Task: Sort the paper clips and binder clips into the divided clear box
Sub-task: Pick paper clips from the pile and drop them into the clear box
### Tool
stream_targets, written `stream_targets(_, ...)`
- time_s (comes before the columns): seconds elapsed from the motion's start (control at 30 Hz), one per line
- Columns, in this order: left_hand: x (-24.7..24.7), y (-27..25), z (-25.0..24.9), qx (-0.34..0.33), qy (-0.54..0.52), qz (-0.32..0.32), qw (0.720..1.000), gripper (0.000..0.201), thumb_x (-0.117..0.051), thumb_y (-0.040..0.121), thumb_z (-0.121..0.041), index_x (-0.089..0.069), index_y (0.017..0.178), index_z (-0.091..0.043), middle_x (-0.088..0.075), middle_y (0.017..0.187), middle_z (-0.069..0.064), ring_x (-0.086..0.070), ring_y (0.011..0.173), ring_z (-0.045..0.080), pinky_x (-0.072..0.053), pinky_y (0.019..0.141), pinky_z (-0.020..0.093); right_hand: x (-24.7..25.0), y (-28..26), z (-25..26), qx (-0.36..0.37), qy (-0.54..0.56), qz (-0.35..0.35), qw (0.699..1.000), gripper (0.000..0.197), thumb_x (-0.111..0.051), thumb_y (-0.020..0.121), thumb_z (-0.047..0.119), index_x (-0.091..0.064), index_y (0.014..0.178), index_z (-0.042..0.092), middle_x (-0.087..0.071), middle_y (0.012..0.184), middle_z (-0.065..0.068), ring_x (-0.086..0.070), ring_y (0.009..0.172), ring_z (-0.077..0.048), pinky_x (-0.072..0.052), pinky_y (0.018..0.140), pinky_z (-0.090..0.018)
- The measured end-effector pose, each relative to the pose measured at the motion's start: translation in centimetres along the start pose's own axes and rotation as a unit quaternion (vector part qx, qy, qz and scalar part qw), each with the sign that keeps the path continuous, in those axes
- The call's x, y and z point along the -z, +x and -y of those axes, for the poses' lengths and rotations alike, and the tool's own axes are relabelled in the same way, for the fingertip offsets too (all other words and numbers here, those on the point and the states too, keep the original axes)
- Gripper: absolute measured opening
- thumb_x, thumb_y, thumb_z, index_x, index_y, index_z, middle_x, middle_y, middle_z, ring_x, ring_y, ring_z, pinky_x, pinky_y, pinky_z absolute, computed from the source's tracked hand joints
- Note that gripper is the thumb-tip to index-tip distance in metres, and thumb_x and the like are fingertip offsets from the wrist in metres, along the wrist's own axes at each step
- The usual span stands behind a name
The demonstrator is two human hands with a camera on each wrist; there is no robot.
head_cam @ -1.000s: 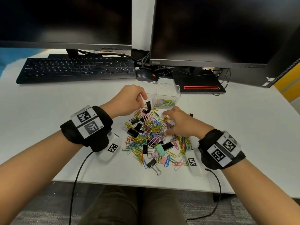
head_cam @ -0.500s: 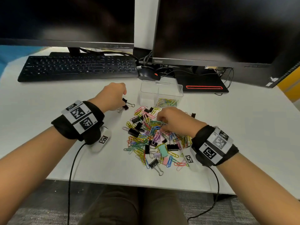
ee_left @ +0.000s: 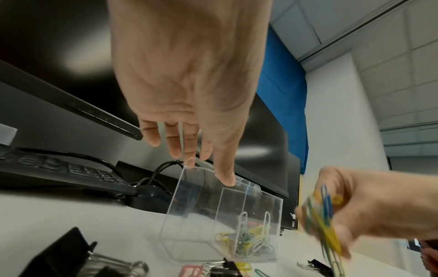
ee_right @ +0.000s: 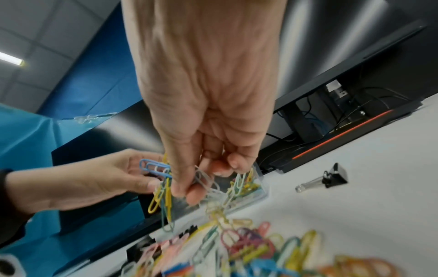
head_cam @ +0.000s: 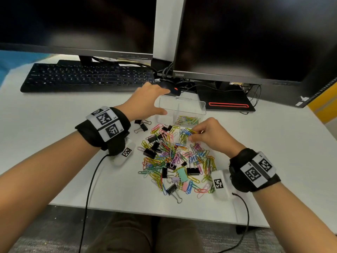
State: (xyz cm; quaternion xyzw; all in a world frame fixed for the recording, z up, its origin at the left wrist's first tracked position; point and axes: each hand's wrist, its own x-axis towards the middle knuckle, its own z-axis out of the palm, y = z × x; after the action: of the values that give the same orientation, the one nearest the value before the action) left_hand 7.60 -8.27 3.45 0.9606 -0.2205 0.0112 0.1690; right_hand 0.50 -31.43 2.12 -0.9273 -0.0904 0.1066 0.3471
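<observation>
**Paper clips held above the pile, clear box steadied**

Head view: A white desk (head_cam: 54, 125) is seen from above, with a heap of coloured paper clips and black binder clips (head_cam: 173, 157) spread in the middle. Just behind the heap a divided clear box (head_cam: 182, 108) stands; its right compartment holds paper clips, and nothing can be made out in its left one. The left hand (head_cam: 145, 101) is spread against the box's left end, fingers fairly straight, thumb along the near wall. Two binder clips (head_cam: 142, 126) lie just beside that wrist. The right hand (head_cam: 211, 136) is curled, and a bunch of paper clips (head_cam: 186, 134) is pinched at its fingertips, near the box's front. A keyboard (head_cam: 87, 77) and two dark monitors (head_cam: 255, 37) stand behind.

Left wrist view: The left hand (ee_left: 189, 84) is seen from the wrist, fingers extended, the thumb tip laid on the box's rim (ee_left: 213, 206). Nothing is gripped. At the right, the bunch of clips (ee_left: 324, 228) hangs blurred from the right hand (ee_left: 369, 206).

Right wrist view: The right hand (ee_right: 208, 112) is closed round yellow, blue and white paper clips (ee_right: 163, 187), which dangle above the pile (ee_right: 237, 249). The box (ee_right: 258, 189) lies just beyond the fingertips. A lone binder clip (ee_right: 329, 178) rests to the right.
</observation>
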Motion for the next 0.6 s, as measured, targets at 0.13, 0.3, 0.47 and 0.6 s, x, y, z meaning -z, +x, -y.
stream_targets(0.13,-0.4,0.4,0.0,-0.009,-0.003,-0.005,1.000,0.060,-0.068,0.083,-0.040,-0.047,0.138,-0.026,-0.057,0.128,-0.001,-0.042,0.119,0.025,-0.035,0.099,0.044,2.4,-0.1,0.8,0.020,0.061,-0.073,0.995,0.009,-0.076,0.076,0.011,-0.076,0.075,0.002,-0.061,0.052,0.005,-0.041,0.045,-0.001,-0.034,0.050,-0.016)
stream_targets(0.3,-0.6,0.6,0.2,-0.013,-0.036,-0.011,0.999,0.058,-0.072,0.080,-0.036,-0.052,0.134,-0.024,-0.061,0.122,-0.001,-0.047,0.113,0.025,-0.039,0.098,0.046,5.6,1.7,2.4,0.069,0.051,-0.149,0.985,0.007,-0.075,0.077,0.011,-0.075,0.073,0.005,-0.056,0.052,0.000,-0.038,0.049,-0.005,-0.031,0.050,-0.019)
stream_targets(0.47,-0.7,0.6,0.5,-0.007,-0.052,-0.015,0.998,0.058,-0.072,0.080,-0.035,-0.053,0.134,-0.024,-0.061,0.124,-0.002,-0.047,0.115,0.026,-0.037,0.100,0.048,5.3,4.5,2.3,0.066,-0.019,-0.156,0.985,0.020,-0.072,0.080,0.015,-0.072,0.075,-0.004,-0.062,0.063,-0.024,-0.041,0.044,-0.005,-0.035,0.048,-0.017)
stream_targets(0.6,-0.7,0.7,0.5,-0.008,-0.051,-0.013,0.999,0.058,-0.072,0.080,-0.034,-0.053,0.134,-0.024,-0.061,0.123,-0.002,-0.048,0.114,0.025,-0.037,0.101,0.049,3.4,5.3,1.7,0.040,-0.082,-0.148,0.985,0.024,-0.072,0.082,0.012,-0.072,0.101,-0.002,-0.069,0.087,-0.015,-0.053,0.069,-0.015,-0.045,0.069,-0.024)
